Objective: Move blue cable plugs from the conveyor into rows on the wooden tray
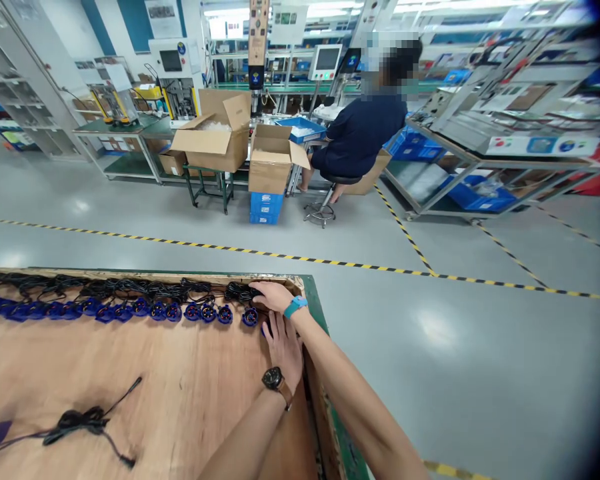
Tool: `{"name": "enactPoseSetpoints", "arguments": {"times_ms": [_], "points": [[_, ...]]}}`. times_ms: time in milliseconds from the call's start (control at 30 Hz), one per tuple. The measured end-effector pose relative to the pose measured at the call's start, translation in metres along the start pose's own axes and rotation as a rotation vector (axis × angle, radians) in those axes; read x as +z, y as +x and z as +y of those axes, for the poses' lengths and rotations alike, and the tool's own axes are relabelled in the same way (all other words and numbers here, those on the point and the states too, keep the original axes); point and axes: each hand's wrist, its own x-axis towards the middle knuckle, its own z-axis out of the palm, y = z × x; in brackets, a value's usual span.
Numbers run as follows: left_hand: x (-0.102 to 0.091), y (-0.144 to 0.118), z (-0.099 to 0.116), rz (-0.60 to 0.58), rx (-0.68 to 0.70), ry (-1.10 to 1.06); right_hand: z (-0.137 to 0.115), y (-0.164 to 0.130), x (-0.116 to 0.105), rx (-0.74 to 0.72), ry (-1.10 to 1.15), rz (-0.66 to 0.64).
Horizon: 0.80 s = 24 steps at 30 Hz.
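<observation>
Pressing the last blue motor (264, 327) into line at the right end of the row of blue motors (130, 310), we kept both hands at the far right corner of the plywood worktop (180, 393). Our left hand (286, 347), watch on wrist, lay flat with fingers spread over that motor, gripping nothing we could make out; our right hand (273, 295), in a teal band, cupped loosely over the black coiled leads (240, 291) behind it. Done well, we judged, the step called for keeping each coil behind its own motor, untangled. A spare black cable (80, 421) lay apart, nearer us. Across the aisle, an open cardboard box (215, 137) held pale bagged stock beside a seated co-worker (360, 133); a second box (273, 159) topped blue crates (265, 207), its contents hidden.
</observation>
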Motion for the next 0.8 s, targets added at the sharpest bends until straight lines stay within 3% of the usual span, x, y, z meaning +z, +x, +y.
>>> {"name": "enactPoseSetpoints", "arguments": {"times_ms": [133,233,300,367,467,533,667,800], "points": [[0.011,0.024,0.019,0.069,-0.138,-0.014,0.008,-0.011,-0.004,-0.045,0.019,0.035],[0.006,0.037,0.028,0.067,-0.242,-0.069,0.015,-0.039,-0.019,-0.048,0.099,0.245],[-0.003,0.04,0.032,0.056,-0.29,-0.099,0.018,-0.062,-0.027,0.035,0.148,0.414],[-0.014,0.037,0.03,0.04,-0.275,-0.124,0.017,-0.084,-0.029,0.146,0.202,0.559],[-0.032,0.021,0.014,0.017,-0.108,-0.176,0.007,-0.113,-0.011,0.264,0.269,0.673],[-0.041,0.009,-0.006,0.033,-0.059,-0.178,-0.005,-0.126,0.011,0.306,0.268,0.664],[-0.051,0.002,-0.05,0.084,-0.113,-0.075,-0.036,-0.133,0.06,0.359,0.154,0.535],[-0.055,0.014,-0.079,0.024,0.071,0.011,-0.054,-0.122,0.087,0.452,-0.014,0.444]]}}
